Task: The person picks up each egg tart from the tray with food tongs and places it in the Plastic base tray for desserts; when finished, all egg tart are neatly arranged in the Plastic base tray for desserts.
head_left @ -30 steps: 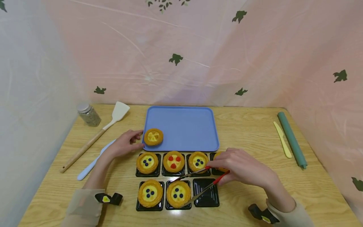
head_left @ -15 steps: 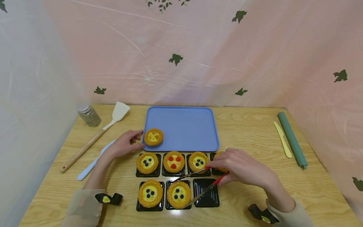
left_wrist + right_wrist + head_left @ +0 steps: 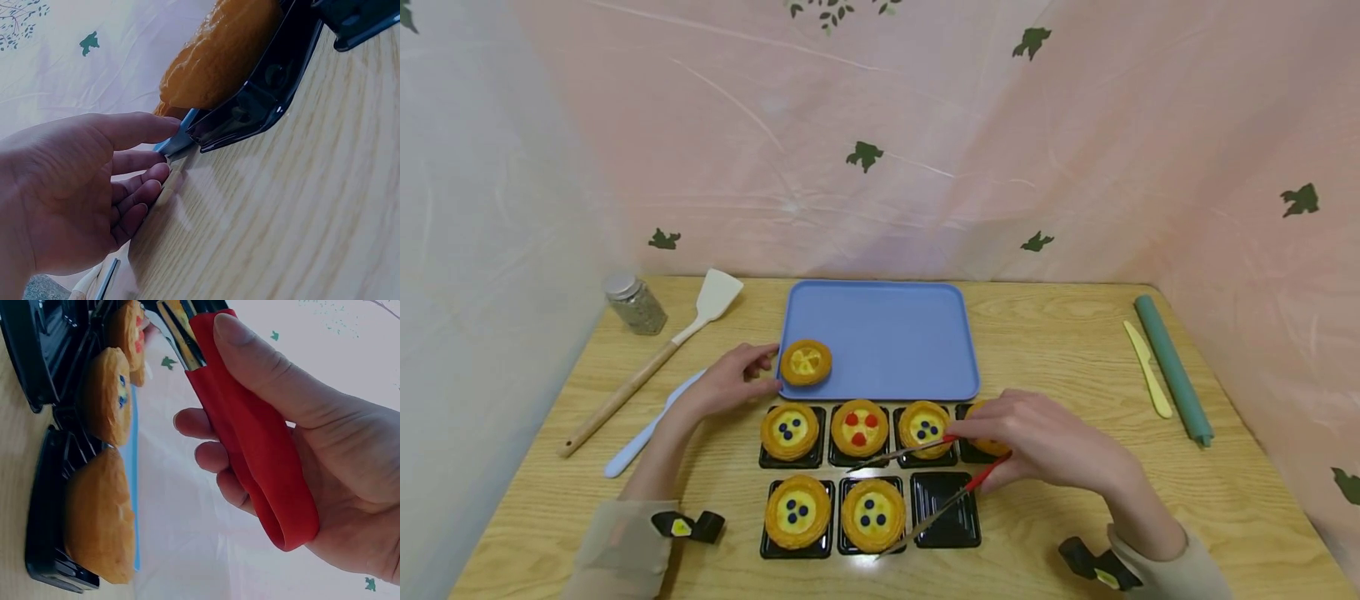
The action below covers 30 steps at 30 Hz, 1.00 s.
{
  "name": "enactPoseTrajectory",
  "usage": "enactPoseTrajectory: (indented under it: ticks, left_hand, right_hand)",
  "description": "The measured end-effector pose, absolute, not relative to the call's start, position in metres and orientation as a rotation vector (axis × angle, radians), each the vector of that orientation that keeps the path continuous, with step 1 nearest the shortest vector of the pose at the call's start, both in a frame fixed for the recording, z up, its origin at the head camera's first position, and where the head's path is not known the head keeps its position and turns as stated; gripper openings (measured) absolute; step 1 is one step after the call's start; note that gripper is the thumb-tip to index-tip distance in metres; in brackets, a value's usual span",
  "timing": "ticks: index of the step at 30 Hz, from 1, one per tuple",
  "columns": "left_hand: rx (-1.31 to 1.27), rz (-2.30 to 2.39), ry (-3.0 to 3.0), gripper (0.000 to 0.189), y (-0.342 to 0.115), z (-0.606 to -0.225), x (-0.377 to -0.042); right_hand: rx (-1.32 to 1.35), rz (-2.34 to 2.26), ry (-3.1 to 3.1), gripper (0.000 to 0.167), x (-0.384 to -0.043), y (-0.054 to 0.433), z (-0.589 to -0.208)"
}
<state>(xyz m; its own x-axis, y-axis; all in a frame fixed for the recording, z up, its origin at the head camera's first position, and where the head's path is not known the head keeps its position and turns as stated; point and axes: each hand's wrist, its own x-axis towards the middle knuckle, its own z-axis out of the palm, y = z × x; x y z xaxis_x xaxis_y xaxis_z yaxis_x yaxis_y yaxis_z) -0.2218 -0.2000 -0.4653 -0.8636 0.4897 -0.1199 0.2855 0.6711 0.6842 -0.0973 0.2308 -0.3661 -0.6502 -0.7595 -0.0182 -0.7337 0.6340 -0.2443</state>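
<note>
My right hand (image 3: pixel 1037 442) grips red-handled metal tongs (image 3: pixel 925 521). Their spread arms stand either side of an egg tart with blue dots (image 3: pixel 874 515), which sits in the middle black holder of the front row. Both tong tips appear apart from its crust. In the right wrist view, the thumb and fingers wrap the red handle (image 3: pixel 256 444). My left hand (image 3: pixel 733 382) rests its thumb and forefinger at the near left corner of the blue tray (image 3: pixel 895 333), fingers loosely bent. Beside those fingertips, an egg tart with yellow pieces (image 3: pixel 806 363) lies on the tray.
Several more tarts sit in black holders, one with red pieces (image 3: pixel 859 427). A bare black holder (image 3: pixel 946 512) lies under the tongs' near arm. Around them lie a spatula (image 3: pixel 655 362), a blue knife (image 3: pixel 643 437), a glass jar (image 3: pixel 638 307), a yellow knife (image 3: pixel 1146 367) and a green rolling pin (image 3: pixel 1172 371).
The tongs' arms have spread wider, and their tips have moved off the front middle tart. That tart stays in its black holder. My left hand has not moved.
</note>
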Motion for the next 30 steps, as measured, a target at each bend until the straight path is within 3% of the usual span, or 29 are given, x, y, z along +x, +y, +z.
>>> enactPoseTrajectory:
  ticks: [13, 30]
  left_hand:
    - [0.62, 0.996, 2.592, 0.068, -0.201, -0.463, -0.22]
    - [0.604, 0.989, 2.604, 0.069, -0.199, -0.464, -0.221]
  right_hand:
    - [-1.047, -0.448, 2.89, 0.071, -0.117, 0.224, -0.345]
    - [-0.953, -0.295, 2.797, 0.063, -0.211, 0.167, -0.342]
